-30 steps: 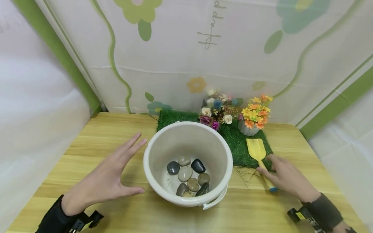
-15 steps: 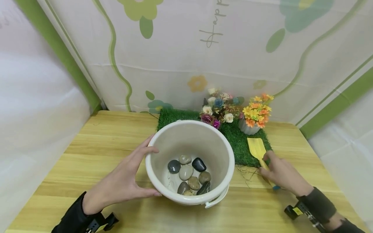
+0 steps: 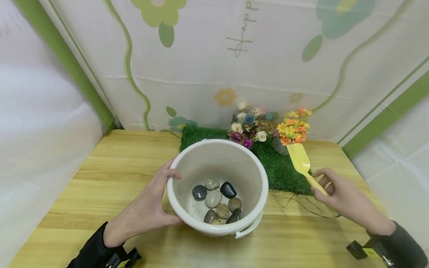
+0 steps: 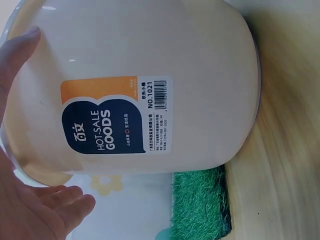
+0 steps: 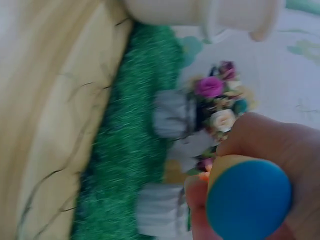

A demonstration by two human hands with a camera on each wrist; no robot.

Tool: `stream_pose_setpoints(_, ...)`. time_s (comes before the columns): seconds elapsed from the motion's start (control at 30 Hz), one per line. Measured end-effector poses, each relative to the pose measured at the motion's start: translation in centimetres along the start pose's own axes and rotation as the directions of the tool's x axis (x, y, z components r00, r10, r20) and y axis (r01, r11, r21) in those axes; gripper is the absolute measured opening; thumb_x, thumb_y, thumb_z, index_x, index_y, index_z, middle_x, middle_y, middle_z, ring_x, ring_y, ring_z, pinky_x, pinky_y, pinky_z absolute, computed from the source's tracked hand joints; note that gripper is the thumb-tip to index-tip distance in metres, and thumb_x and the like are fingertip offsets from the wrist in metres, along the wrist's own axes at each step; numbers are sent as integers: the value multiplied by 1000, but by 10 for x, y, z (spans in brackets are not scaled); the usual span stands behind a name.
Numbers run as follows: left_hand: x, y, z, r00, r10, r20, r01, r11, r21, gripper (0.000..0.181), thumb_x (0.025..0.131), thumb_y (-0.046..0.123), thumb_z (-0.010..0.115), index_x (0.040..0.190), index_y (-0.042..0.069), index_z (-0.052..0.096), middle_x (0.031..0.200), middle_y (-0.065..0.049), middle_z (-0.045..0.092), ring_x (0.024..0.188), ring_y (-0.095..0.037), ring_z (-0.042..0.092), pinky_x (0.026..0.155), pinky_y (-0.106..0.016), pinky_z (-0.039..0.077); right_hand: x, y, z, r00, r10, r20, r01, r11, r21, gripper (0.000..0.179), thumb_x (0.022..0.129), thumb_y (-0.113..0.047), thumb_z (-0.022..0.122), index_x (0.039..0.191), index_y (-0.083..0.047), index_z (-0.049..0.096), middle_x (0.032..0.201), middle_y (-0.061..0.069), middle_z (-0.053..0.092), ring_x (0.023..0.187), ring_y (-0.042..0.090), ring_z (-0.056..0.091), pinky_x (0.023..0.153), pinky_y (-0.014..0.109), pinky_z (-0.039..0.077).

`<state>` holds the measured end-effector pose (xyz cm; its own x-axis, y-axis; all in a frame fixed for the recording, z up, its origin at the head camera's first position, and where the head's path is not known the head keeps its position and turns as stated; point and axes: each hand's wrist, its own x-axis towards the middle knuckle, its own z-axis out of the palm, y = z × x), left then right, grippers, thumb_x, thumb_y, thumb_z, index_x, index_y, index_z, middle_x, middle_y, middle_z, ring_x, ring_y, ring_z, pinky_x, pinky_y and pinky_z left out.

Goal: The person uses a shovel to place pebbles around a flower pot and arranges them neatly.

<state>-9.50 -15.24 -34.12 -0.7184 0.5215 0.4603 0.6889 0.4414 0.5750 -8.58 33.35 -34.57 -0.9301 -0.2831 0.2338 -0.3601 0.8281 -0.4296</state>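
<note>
A white plastic bucket (image 3: 218, 149) stands mid-table, with several smooth pebbles (image 3: 213, 199) on its floor. My left hand (image 3: 144, 204) grips its left rim, fingers hooked over the edge and thumb lower on the outer wall. In the left wrist view the bucket's side carries a label (image 4: 115, 117), with the thumb and fingers at the rim. My right hand (image 3: 342, 197) holds a yellow toy shovel (image 3: 299, 158) by its handle, raised off the table with the blade pointing away. The handle's blue end (image 5: 250, 200) fills the front of the right wrist view.
Behind the bucket lies a green artificial-grass mat (image 3: 278, 171). On it stand a pot of mixed roses (image 3: 249, 126) and a pot of orange and yellow flowers (image 3: 295, 128). Thin dark strands (image 3: 288, 201) lie along the mat's front edge. A printed cloth (image 3: 187, 67) hangs at the back.
My left hand has moved right and taken hold of the bucket's rim. My right hand has gripped the shovel and lifted it from the mat's edge. The bucket has barely moved.
</note>
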Motion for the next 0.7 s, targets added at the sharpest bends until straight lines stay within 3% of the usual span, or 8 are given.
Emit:
stream_pose_setpoints(0.27,-4,-4,1,999,-31,27,31,999,-27,84,60,49,80,120,14,33,147,-5,24,127,-21,32,92,-42,39,11,-20,-22,975,-180,-130,183,983,15,49,72,-1,74,116,-16,57,84,-11,57,61,3,55,52,17,45)
stream_pose_setpoints(0.57,-4,-5,2,999,-35,33,36,999,-33,83,60,48,80,120,14,33,143,-5,30,122,-20,37,89,-40,42,28,-41,-45,936,-318,-154,308,948,-83,42,68,1,75,103,-20,63,91,-12,57,62,1,40,50,15,35)
stream_pose_setpoints(0.63,-5,-5,2,999,-37,33,38,999,-31,84,60,49,80,120,15,33,142,-5,31,121,-20,38,89,-39,43,32,-44,-48,923,-352,-158,340,935,-98,42,67,2,75,102,-18,62,90,-11,56,59,1,37,47,14,32)
stream_pose_setpoints(0.7,-5,-5,2,999,-37,34,38,999,-28,84,60,49,80,120,15,33,141,-5,32,121,-20,38,88,-39,43,35,-46,-52,922,-355,-154,342,934,-105,42,69,1,74,102,-19,60,83,-13,53,54,0,34,44,13,29)
